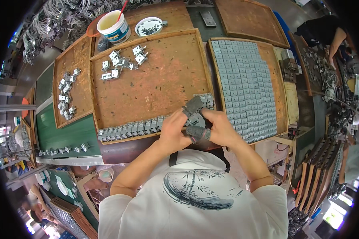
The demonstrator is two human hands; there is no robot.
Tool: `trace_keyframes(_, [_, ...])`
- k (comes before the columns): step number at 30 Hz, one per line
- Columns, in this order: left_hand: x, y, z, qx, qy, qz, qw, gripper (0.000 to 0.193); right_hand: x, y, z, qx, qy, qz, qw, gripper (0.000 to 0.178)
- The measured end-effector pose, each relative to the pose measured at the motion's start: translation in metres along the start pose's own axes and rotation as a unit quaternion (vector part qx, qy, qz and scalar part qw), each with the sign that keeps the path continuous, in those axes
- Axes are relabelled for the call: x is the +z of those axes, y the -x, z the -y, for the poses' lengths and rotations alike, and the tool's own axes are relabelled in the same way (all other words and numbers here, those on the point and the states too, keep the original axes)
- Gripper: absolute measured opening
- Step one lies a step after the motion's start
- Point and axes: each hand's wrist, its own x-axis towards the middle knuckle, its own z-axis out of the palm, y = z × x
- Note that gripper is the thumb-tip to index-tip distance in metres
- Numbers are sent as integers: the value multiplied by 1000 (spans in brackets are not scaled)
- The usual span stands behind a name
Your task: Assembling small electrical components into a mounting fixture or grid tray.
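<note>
Close together at the near right corner of a wooden tray (147, 85), my left hand (172, 130) and my right hand (224, 128) are closed around a small grey metal part (196, 120). Dark grey finger covers (198, 132) wrap some fingertips. How each finger grips is partly hidden. Along the tray's near edge stands a row of similar grey metal parts (135, 129). A few more metal parts (206, 99) sit just beyond my fingers. Toward the tray's far left lies a loose cluster of silver parts with pins (116, 63).
A second tray (282, 95) on the right holds dense rows of grey blocks (243, 79). Behind stand a white bucket (113, 28) and a dish of dark bits (148, 26). More parts (66, 93) lie in the left tray. Another person (323, 34) is at the far right.
</note>
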Motion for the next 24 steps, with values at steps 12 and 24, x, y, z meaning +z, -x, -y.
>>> trace_keyframes(12, [1,-48,48,-121,-59,28,991,53,-80,-18,-67,75,68,-151,983,30])
trace_keyframes(24, [2,-73,73,-361,119,269,885,44,-301,-64,-280,257,298,-434,810,50])
